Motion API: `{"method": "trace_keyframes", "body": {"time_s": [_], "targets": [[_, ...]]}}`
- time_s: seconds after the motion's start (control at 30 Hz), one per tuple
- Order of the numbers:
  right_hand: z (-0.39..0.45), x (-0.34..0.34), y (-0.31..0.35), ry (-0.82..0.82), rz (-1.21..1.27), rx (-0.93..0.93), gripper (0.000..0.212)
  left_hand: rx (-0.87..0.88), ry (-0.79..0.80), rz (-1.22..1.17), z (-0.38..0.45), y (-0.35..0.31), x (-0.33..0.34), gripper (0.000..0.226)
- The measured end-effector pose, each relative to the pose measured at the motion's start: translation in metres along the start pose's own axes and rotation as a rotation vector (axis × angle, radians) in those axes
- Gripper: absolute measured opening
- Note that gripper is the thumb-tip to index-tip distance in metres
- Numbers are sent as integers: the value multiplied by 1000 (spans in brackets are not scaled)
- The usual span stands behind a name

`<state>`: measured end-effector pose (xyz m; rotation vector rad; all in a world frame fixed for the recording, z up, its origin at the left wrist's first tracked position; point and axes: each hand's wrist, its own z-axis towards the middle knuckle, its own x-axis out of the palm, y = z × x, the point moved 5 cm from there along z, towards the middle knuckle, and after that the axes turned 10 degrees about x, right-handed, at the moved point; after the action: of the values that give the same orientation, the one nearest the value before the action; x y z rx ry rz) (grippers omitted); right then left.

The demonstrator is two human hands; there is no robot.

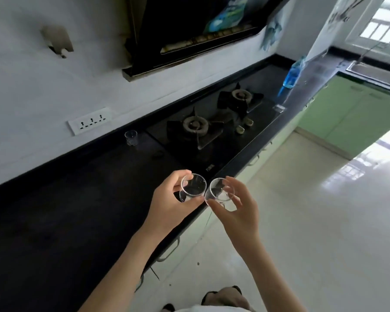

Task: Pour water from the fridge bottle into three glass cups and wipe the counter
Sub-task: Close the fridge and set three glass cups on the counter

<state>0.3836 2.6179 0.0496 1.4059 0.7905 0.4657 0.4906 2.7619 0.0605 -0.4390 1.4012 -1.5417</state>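
Hands: left hand [167, 197] holds one glass cup [193, 187] — right hand [236, 206] holds another cup [220, 192], rims touching, above the near counter edge [77, 210].
Third cup [131, 137]: far, standing left of the stove [203, 131].

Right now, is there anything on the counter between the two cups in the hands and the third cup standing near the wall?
Nothing visible stands in the way. The left hand and right hand each hold a glass cup at the counter's front edge. The dark surface between them and the third cup looks bare; the gas stove lies off to the right of that path.
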Motion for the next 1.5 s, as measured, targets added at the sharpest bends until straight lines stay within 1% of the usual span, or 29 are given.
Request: {"method": "trace_keyframes", "body": {"time_s": [0.13, 0.33, 0.57, 0.7, 0.8, 0.93, 1.1, 1.23, 1.5], "targets": [[6, -58, -12, -126, -8, 23, 58, -4, 89, -25, 12, -12, 55, 52], [31, -160, -35, -217, 24, 47, 57, 31, 223, -56, 42, -45, 166, 54], [71, -297, -55, -314, 53, 44, 57, 104, 303, -65, 77, -94, 310, 56], [84, -365, -63, -386, 19, 35, 56, 130, 349, -83, 92, -116, 379, 56], [94, -405, -70, -449, -3, 49, 56, 134, 393, -109, 104, -127, 421, 57], [120, -440, -79, -511, -8, 49, 56, 154, 466, -112, 131, -131, 467, 56], [179, -466, -88, -539, -31, 48, 56, 163, 482, -108, 186, -122, 512, 57], [255, -482, -95, -545, -32, 50, 56, 152, 473, -106, 252, -105, 544, 57], [427, -508, -88, -580, -39, 29, 57, 160, 443, -123, 421, -87, 596, 57]]}}
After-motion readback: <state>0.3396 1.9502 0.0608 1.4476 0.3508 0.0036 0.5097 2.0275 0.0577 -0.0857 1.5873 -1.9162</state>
